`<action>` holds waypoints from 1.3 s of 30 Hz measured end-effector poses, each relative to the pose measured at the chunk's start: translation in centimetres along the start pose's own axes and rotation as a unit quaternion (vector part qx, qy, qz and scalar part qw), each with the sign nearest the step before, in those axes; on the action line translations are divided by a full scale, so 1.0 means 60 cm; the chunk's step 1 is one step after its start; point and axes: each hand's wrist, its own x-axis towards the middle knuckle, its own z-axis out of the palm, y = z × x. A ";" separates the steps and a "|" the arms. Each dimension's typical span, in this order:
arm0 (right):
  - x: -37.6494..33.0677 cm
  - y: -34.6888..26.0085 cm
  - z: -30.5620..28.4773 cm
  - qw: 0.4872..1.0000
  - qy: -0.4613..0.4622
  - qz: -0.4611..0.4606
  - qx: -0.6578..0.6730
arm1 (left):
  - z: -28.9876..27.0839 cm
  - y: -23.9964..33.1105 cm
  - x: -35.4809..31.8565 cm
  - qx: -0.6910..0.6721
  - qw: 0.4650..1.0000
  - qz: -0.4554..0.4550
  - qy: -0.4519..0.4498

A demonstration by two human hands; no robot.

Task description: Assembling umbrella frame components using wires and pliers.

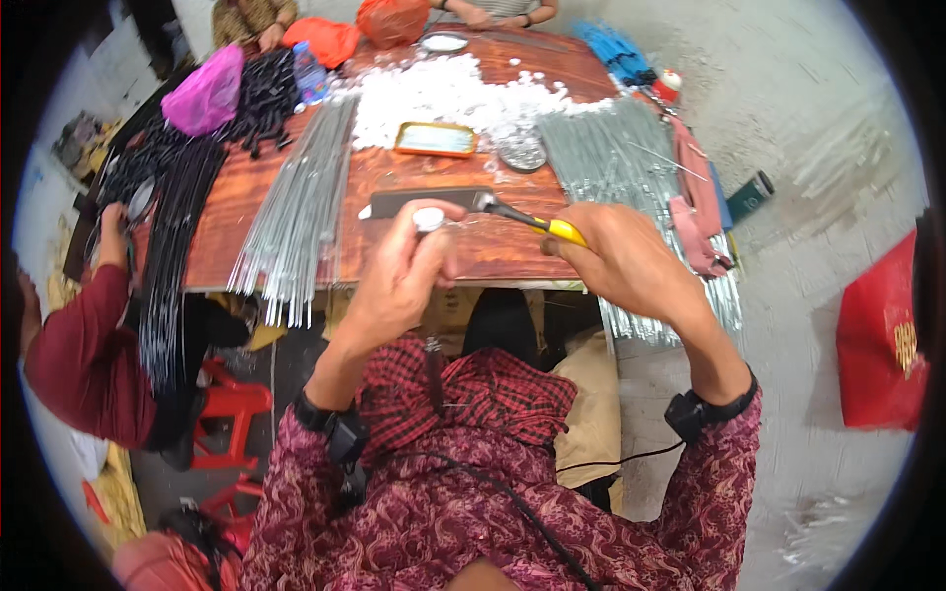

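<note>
My left hand (394,271) pinches a small white round cap (428,219) between thumb and forefinger, above the near edge of the table. Whether a rod is joined to the cap is hard to make out. In my right hand (631,258) is a hammer (564,230) with a yellow and black handle, the fingers wrapped round it. Its metal head (484,200) points left, at the right end of a dark flat metal block (443,203) on the table. From this view I cannot tell whether head and block touch.
White caps (424,94) are heaped behind an orange-rimmed tray (436,151) and a round metal dish (522,154). Bundles of thin metal rods (301,197) overhang the table (379,266), with more rods (606,158) at right. A co-worker's maroon sleeve (84,345) is at left, near red stools (232,419).
</note>
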 end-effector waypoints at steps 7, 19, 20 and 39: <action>0.007 -0.023 0.025 0.956 0.190 -0.169 -0.146 | 0.001 -0.013 0.001 -0.005 1.000 0.022 0.005; 0.002 -0.031 0.021 0.929 0.200 -0.162 -0.267 | 0.002 -0.015 -0.004 -0.002 1.000 0.027 0.000; 0.002 -0.031 0.020 0.923 0.202 -0.169 -0.280 | 0.003 -0.016 -0.004 -0.014 0.999 0.029 0.002; 0.000 -0.033 -0.002 0.921 0.166 -0.202 -0.290 | 0.005 -0.005 -0.012 0.023 0.999 0.028 0.013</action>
